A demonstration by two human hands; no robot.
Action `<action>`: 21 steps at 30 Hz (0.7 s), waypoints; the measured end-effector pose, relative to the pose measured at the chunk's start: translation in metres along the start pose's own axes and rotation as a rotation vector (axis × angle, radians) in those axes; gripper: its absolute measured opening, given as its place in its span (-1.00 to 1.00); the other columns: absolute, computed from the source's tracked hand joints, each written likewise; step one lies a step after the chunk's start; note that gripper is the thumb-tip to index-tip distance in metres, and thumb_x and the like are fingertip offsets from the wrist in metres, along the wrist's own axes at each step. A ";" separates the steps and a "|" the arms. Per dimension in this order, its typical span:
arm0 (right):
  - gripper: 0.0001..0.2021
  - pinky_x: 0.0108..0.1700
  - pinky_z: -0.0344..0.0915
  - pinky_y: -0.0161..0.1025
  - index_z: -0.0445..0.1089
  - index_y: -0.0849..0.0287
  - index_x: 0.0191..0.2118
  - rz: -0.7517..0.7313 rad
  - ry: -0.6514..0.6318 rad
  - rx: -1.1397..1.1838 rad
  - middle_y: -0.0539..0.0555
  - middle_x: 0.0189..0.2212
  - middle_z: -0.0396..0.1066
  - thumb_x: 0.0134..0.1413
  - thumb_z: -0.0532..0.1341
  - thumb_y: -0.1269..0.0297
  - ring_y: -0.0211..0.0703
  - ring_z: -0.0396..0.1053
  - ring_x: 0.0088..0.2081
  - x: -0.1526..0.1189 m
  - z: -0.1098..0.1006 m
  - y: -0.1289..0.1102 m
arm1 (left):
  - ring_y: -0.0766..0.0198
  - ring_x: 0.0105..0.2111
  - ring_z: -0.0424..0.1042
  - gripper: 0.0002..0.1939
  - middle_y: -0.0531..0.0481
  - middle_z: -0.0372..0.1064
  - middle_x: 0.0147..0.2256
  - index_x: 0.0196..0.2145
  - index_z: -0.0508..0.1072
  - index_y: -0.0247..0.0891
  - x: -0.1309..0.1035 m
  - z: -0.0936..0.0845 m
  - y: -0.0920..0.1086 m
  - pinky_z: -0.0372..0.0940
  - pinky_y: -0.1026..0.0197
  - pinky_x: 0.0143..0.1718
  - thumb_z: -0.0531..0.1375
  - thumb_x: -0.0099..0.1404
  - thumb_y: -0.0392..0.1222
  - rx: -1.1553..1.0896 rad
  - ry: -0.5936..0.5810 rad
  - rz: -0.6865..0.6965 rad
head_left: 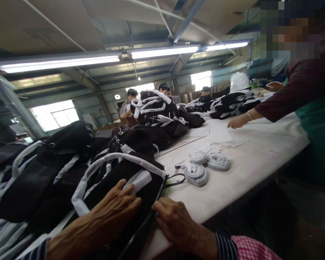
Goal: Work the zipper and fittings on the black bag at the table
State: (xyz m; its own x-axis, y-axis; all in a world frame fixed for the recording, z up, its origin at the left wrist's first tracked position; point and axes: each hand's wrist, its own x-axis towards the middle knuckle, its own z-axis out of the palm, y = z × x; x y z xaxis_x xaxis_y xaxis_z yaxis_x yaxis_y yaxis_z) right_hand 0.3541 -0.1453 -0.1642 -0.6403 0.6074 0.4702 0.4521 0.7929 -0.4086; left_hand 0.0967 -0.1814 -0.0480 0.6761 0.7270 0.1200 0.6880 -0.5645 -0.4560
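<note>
Head view: black bag [148, 195] at near edge of counter [249, 166], left of coiled grey straps [196, 175]. Hands: left [116, 202] laid across bag beside white patch [142, 180], fingers bent, cannot tell if gripping; right [178, 220] closed on bag's dark edge. Probably soft, light, floppy, hardly fragile; best held by firmer-looking edge, clear of white-wrapped handle [124, 156].

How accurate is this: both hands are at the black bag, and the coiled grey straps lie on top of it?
One thing is off: the head view shows the coiled grey straps lying on the pale table, not on the black bag. The left hand and right hand are at the bag.
</note>
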 end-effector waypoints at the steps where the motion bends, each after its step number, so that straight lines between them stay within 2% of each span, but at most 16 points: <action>1: -0.77 -0.24 0.19 -0.22 0.31 0.12 -0.06 -0.015 0.007 -0.024 0.04 -0.12 0.44 0.20 0.18 0.50 -0.08 0.40 -0.11 0.001 0.002 0.000 | -0.03 -0.11 0.53 -0.70 -0.07 0.56 -0.25 0.02 0.56 -0.09 0.004 0.003 -0.007 0.34 -0.17 0.14 0.16 0.38 -0.23 0.045 -0.050 -0.033; 3: -0.81 -0.29 0.17 -0.21 0.31 0.13 -0.10 -0.043 0.018 -0.071 0.04 -0.16 0.44 0.22 0.17 0.53 -0.09 0.38 -0.16 0.003 0.005 0.000 | -0.06 -0.30 0.52 -0.76 -0.09 0.47 -0.42 -0.07 0.58 -0.22 0.008 0.009 -0.016 0.38 -0.26 -0.01 0.15 0.43 -0.16 0.153 -0.165 -0.119; 5: -0.82 -0.31 0.16 -0.21 0.32 0.12 -0.12 -0.066 0.031 -0.078 0.03 -0.18 0.43 0.22 0.17 0.53 -0.10 0.37 -0.18 0.004 0.004 0.001 | -0.01 -0.33 0.51 -0.71 -0.09 0.46 -0.40 0.01 0.55 -0.24 0.008 0.014 -0.016 0.38 -0.25 -0.02 0.10 0.44 -0.26 0.244 -0.229 -0.151; 7: -0.83 -0.25 0.21 -0.21 0.34 0.11 -0.14 -0.087 0.076 -0.059 0.03 -0.15 0.42 0.23 0.17 0.52 -0.09 0.35 -0.13 0.006 -0.002 0.006 | 0.00 -0.19 0.51 -0.52 -0.11 0.51 -0.24 0.14 0.47 -0.21 0.010 0.017 -0.008 0.33 -0.22 0.10 0.03 0.36 -0.47 0.276 -0.199 -0.081; 8: -0.84 -0.18 0.25 -0.21 0.35 0.12 -0.14 -0.094 0.122 -0.060 0.05 -0.11 0.42 0.24 0.17 0.52 -0.07 0.34 -0.09 0.007 -0.006 0.010 | 0.01 -0.15 0.50 -0.46 -0.12 0.51 -0.19 0.14 0.47 -0.20 0.013 0.017 -0.003 0.32 -0.18 0.12 0.01 0.32 -0.53 0.277 -0.187 -0.035; 10: -0.83 0.01 0.26 -0.13 0.38 0.14 -0.11 -0.066 0.246 -0.116 0.12 0.02 0.40 0.25 0.16 0.52 0.01 0.30 0.03 0.011 -0.018 0.023 | 0.02 -0.17 0.49 -0.52 -0.14 0.51 -0.18 0.02 0.52 -0.21 0.028 0.014 0.009 0.35 -0.08 0.02 0.00 0.32 -0.55 0.247 -0.188 0.065; 11: -0.80 0.09 0.24 -0.06 0.39 0.16 -0.05 -0.024 0.303 -0.167 0.17 0.10 0.37 0.25 0.17 0.51 0.08 0.26 0.09 0.013 -0.023 0.032 | 0.02 -0.19 0.48 -0.59 -0.15 0.51 -0.20 -0.06 0.53 -0.21 0.038 0.012 0.013 0.37 -0.04 -0.07 0.00 0.36 -0.52 0.222 -0.195 0.118; 12: -0.74 0.13 0.22 0.02 0.39 0.18 0.02 0.037 0.341 -0.222 0.22 0.15 0.34 0.24 0.20 0.49 0.15 0.23 0.12 0.014 -0.027 0.041 | 0.00 -0.14 0.47 -0.62 -0.17 0.50 -0.14 -0.06 0.52 -0.21 0.051 0.009 0.016 0.35 -0.03 -0.07 -0.01 0.40 -0.50 0.204 -0.171 0.189; 14: -0.65 0.12 0.21 0.13 0.38 0.22 0.11 0.169 0.347 -0.305 0.28 0.13 0.36 0.20 0.26 0.44 0.25 0.24 0.11 0.015 -0.030 0.059 | -0.06 0.13 0.35 -0.61 -0.21 0.42 0.10 0.09 0.44 -0.21 0.077 0.006 0.017 0.27 -0.12 0.12 -0.01 0.45 -0.46 0.198 -0.051 0.305; 16: -0.72 0.08 0.22 0.11 0.43 0.22 0.02 0.236 0.284 -0.311 0.25 -0.03 0.46 0.19 0.27 0.43 0.22 0.31 0.02 0.013 -0.027 0.071 | -0.08 0.28 0.18 -0.61 -0.23 0.26 0.27 0.23 0.31 -0.24 0.103 0.008 0.015 0.10 -0.22 0.29 0.04 0.49 -0.37 0.175 0.071 0.294; 18: -0.86 0.00 0.23 -0.01 0.48 0.19 -0.14 0.254 0.210 -0.242 0.17 -0.21 0.50 0.19 0.24 0.46 0.10 0.38 -0.10 0.010 -0.023 0.073 | -0.07 0.19 0.26 -0.68 -0.23 0.33 0.19 0.17 0.33 -0.26 0.126 0.015 0.011 0.11 -0.21 0.25 0.13 0.51 -0.18 0.115 0.089 0.175; 21: -0.90 -0.13 0.19 -0.16 0.48 0.17 -0.28 0.286 0.162 -0.042 0.07 -0.31 0.50 0.18 0.24 0.48 -0.05 0.41 -0.20 0.008 -0.027 0.061 | -0.04 -0.01 0.36 -0.73 -0.17 0.42 -0.05 -0.05 0.41 -0.25 0.151 0.029 0.002 0.24 -0.07 0.02 0.18 0.49 0.01 0.079 0.050 0.069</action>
State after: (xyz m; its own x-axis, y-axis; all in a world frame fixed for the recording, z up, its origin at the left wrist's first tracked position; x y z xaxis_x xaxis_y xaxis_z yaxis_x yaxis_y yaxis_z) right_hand 0.3929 -0.0906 -0.1643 -0.3777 0.8031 0.4609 0.6265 0.5882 -0.5114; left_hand 0.1922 -0.0613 -0.0565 0.7349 0.6660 0.1283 0.6176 -0.5788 -0.5325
